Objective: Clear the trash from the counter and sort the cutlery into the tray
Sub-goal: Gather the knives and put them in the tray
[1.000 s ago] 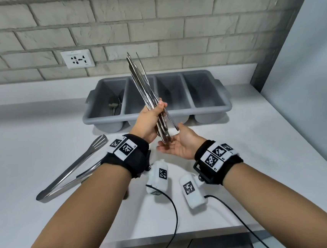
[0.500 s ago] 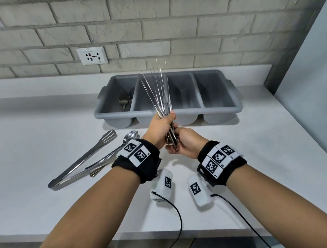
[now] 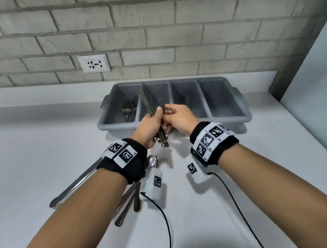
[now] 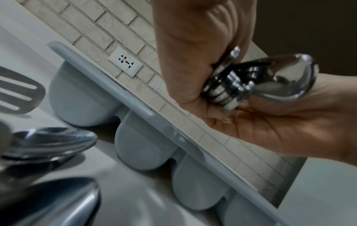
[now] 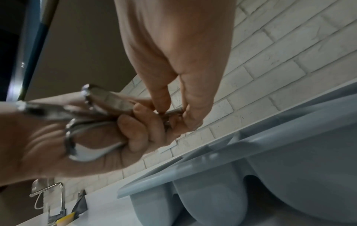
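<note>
A: What do the hands hold?

B: The left hand (image 3: 150, 127) grips a bundle of cutlery (image 3: 150, 106) with its fingers curled round the middle. The right hand (image 3: 179, 117) is just beside it, and in the right wrist view its thumb and forefinger pinch one piece at the far side of the left fist.

A: How does the bundle look?

B: It is shiny steel, thin and long. The handle ends (image 4: 228, 91) stick out below the left palm, stacked together, and one of them is a wide rounded shape. The far ends point away from the hands, over the grey tray (image 3: 227, 115).

A: Which kind of cutlery is it?

B: I cannot tell. The far ends are blurred against the tray, and the fingers cover the middle part.

A: Where is the tray?

B: It is directly beyond both hands, with four compartments. The leftmost one has some cutlery (image 3: 129, 112) inside, but which kind is hard to see. The bundle's tips are above the wall between the first and second compartment.

A: And nearer than the hands?

B: Under the left wrist lie tongs (image 3: 74, 185) and a spoon (image 3: 152, 162) on the counter (image 3: 32, 156), partly hidden by the wristband. More handles (image 3: 126, 205) lie below the forearm.
</note>
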Demonstrator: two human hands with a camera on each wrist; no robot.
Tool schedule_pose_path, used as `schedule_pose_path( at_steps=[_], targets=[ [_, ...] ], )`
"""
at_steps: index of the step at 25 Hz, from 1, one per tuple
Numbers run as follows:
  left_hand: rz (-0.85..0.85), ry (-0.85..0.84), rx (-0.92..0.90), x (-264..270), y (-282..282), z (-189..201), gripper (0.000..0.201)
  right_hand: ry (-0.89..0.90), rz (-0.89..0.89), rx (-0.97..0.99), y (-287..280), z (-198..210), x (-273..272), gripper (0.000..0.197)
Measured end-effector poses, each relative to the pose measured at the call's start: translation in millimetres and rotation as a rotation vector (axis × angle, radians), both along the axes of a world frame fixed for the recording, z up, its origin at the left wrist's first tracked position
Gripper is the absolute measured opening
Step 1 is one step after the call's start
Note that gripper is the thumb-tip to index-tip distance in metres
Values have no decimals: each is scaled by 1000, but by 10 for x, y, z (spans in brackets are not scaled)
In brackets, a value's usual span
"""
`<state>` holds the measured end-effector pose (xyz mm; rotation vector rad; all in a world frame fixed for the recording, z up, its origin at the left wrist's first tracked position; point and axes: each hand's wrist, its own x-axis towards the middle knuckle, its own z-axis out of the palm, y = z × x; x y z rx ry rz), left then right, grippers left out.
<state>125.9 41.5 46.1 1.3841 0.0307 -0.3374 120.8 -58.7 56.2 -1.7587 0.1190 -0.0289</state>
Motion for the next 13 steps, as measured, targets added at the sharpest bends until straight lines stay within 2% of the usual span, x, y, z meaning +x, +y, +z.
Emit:
schedule_pose_path(
  at_steps=[2, 4, 7, 11, 13],
  targets=[
    [-11, 61, 21, 229, 47, 61, 33, 14, 6, 44, 79, 42, 140, 24],
    [-25, 169, 18, 464, 88, 109, 34, 71, -25, 66, 97, 47, 357, 31],
    [-108, 324, 8, 765, 104, 168, 32, 189, -18, 87, 76, -15, 693, 14],
    [-132, 381, 105, 1107, 109, 152, 24, 286, -36, 135, 54, -97, 1003, 31],
    [-155, 405, 174, 1234, 111, 84, 23, 351, 7, 65, 77, -145, 1089, 32]
  ],
)
